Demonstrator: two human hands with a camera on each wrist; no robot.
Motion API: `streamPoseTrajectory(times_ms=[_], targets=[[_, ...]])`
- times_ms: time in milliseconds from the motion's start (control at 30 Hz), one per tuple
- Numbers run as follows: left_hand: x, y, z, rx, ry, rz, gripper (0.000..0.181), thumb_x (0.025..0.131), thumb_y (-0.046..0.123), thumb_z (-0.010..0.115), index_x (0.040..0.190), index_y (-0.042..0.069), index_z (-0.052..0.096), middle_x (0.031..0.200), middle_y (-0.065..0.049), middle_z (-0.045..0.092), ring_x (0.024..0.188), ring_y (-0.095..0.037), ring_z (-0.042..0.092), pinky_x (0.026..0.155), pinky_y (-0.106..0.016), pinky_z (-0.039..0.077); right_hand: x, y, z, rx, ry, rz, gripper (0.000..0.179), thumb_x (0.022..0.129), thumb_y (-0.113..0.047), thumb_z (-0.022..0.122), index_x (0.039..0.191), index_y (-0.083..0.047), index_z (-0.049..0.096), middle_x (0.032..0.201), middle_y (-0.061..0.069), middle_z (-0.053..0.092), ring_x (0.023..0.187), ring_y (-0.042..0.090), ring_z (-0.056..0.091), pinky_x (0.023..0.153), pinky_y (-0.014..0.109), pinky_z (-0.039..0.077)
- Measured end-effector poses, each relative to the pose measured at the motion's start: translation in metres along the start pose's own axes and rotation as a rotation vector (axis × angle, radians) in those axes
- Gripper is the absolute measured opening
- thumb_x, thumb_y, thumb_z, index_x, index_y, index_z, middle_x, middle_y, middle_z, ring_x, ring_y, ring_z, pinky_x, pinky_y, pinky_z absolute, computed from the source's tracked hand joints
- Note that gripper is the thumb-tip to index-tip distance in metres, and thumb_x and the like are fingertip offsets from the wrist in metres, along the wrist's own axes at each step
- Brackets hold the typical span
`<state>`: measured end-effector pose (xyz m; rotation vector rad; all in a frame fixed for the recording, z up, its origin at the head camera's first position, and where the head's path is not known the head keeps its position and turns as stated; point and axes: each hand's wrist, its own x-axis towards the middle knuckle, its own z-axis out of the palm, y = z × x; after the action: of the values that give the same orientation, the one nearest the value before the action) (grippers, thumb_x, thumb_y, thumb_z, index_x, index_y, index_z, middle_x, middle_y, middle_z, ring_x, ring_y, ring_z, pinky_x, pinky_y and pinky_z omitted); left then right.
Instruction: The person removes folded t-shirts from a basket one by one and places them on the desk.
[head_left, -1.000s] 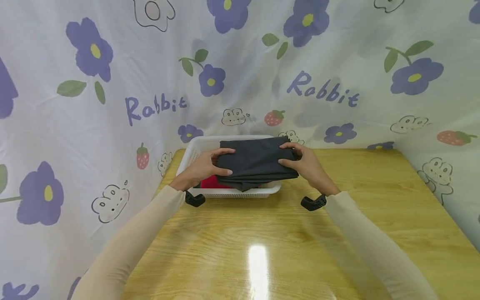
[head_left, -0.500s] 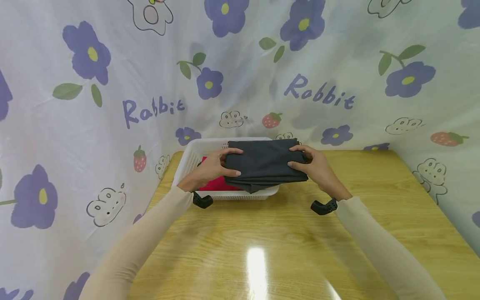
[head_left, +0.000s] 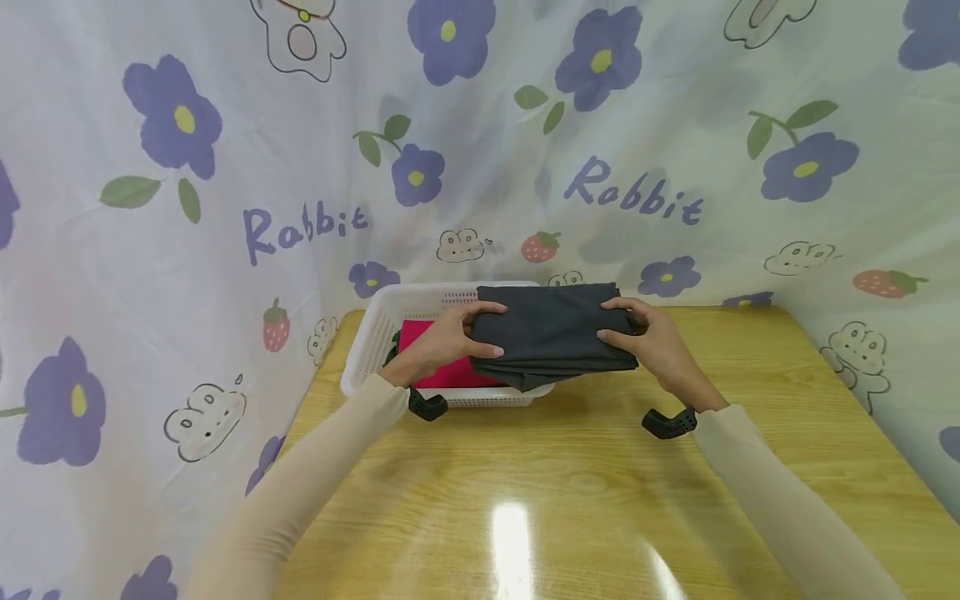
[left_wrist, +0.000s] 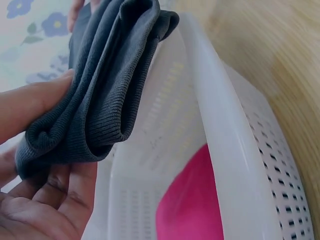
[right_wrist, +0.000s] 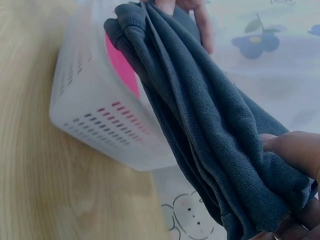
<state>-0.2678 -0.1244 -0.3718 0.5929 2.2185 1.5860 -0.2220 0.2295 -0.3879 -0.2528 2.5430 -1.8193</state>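
Nearest to where I am standing, the person's cream left sleeve [head_left: 322, 462] and right sleeve [head_left: 780, 492] are reaching forward over a wood-grain desk [head_left: 592, 533]. A curved black wrist fitting [head_left: 428, 407] is projecting at the left cuff, and a matching fitting [head_left: 669, 423] is projecting at the right one.

Beyond these, the left grip [head_left: 450, 336] is clamping one short end of a folded charcoal garment [head_left: 551, 329], with thumb and fingers on opposite sides of the cloth. The right grip [head_left: 660, 337] is clamping the opposite short end in the same way. The garment is lying directly between the two, in contact with both, so neither hand is nearer to it. Its long axis is running from left to right, hand to hand, and ribbed edges are showing among its layers. I cannot tell what kind of garment it is.

The governing relation is sideways: the garment is hanging over the right part of a white perforated plastic basket [head_left: 360, 354] and extending past that end. The left grip is staying within the basket's span, hence nearer to it; the right grip is standing out over the desk.

Inside the basket, red cloth [head_left: 457, 375] is lying, with a dark green item [head_left: 392, 350], mostly hidden, beside it. Farthest off, a white "Rabbit" curtain [head_left: 495, 167] is hanging behind everything.
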Motion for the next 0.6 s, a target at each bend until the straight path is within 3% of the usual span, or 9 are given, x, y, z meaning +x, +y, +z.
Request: streamPoseTrajectory(times_ms=[200, 600], targets=[[0.008, -0.001, 0.013, -0.020, -0.027, 0.027, 0.064, 0.085, 0.006, 0.085, 0.143, 0.018, 0.060, 0.134, -0.011, 0.062, 0.117, -0.028, 0.064, 0.093, -0.040, 0.057, -0.008, 0.010, -0.010, -0.059, 0.028, -0.011, 0.052, 0.095, -0.029, 0.078, 0.142, -0.019, 0.059, 0.146, 0.014, 0.054, 0.121, 0.031, 0.057, 0.077, 0.026, 0.057], [0.031, 0.005, 0.046, -0.045, -0.046, -0.003, 0.062, 0.086, 0.005, 0.084, 0.141, 0.019, 0.061, 0.134, -0.011, 0.060, 0.118, -0.026, 0.063, 0.093, -0.037, 0.056, -0.020, 0.025, -0.041, -0.109, 0.055, -0.001, 0.056, 0.095, -0.033, 0.078, 0.145, -0.017, 0.058, 0.153, 0.014, 0.049, 0.129, 0.030, 0.051, 0.079, 0.020, 0.054]])
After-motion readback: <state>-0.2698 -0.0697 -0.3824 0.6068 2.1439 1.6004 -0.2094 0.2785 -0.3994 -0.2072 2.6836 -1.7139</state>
